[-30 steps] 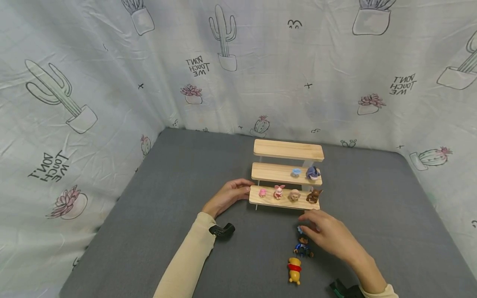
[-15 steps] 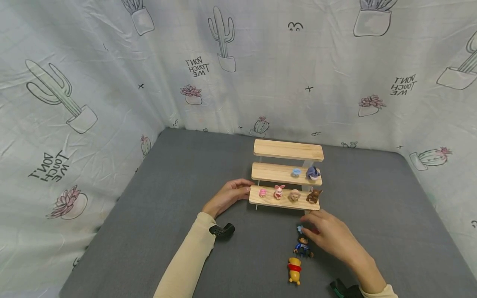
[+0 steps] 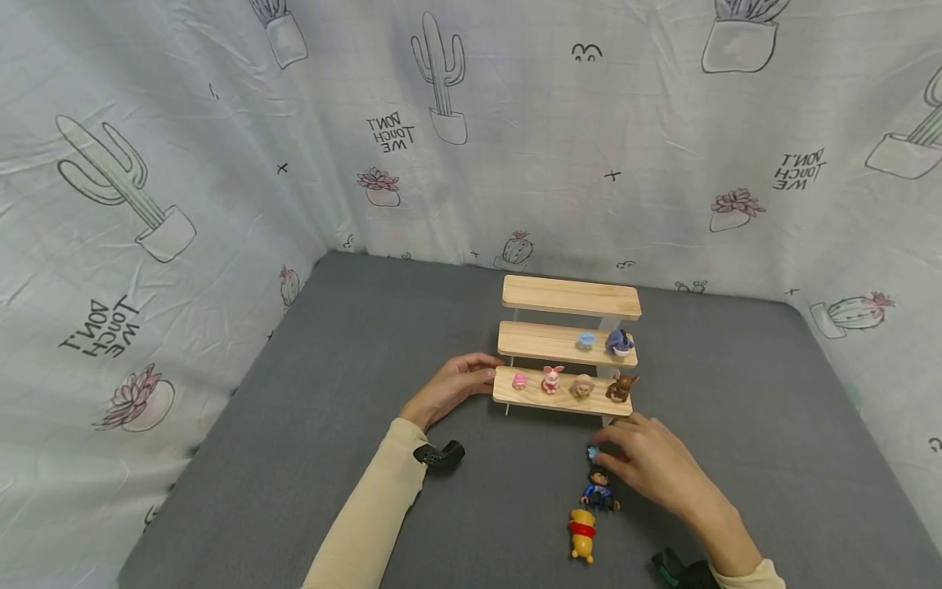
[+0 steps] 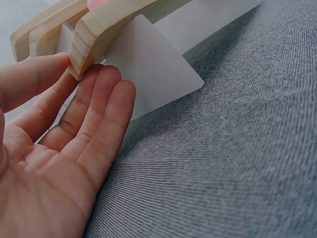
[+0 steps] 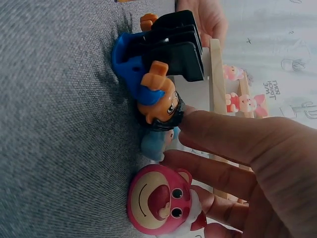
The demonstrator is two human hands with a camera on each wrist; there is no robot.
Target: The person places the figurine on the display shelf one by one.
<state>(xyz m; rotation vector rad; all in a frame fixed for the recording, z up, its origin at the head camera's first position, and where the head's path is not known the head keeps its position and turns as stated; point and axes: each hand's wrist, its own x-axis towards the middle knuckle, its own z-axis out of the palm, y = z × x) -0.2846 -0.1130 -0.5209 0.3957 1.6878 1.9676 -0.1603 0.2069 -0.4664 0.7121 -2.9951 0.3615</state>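
My left hand holds the left end of the bottom board of a three-tier wooden display stand, with the thumb against the board's end and fingers beneath it in the left wrist view. By the stand's front right leg, the thumb and forefinger of my right hand pinch a small light-blue figurine low at the table. Its shape is mostly hidden. A pink bear figurine sits beside those fingers in the right wrist view. A toy figure in blue and black lies nearer me, then a yellow bear figurine in red.
The bottom board carries a pink figurine, a piglet figurine, a beige figurine and a brown one. On the middle board stand a pale-blue piece and a purple-blue donkey figurine. A patterned curtain borders the table.
My right hand has shifted very slightly, its thumb and forefinger staying around the light-blue figurine. The left hand and the stand have stayed in place.
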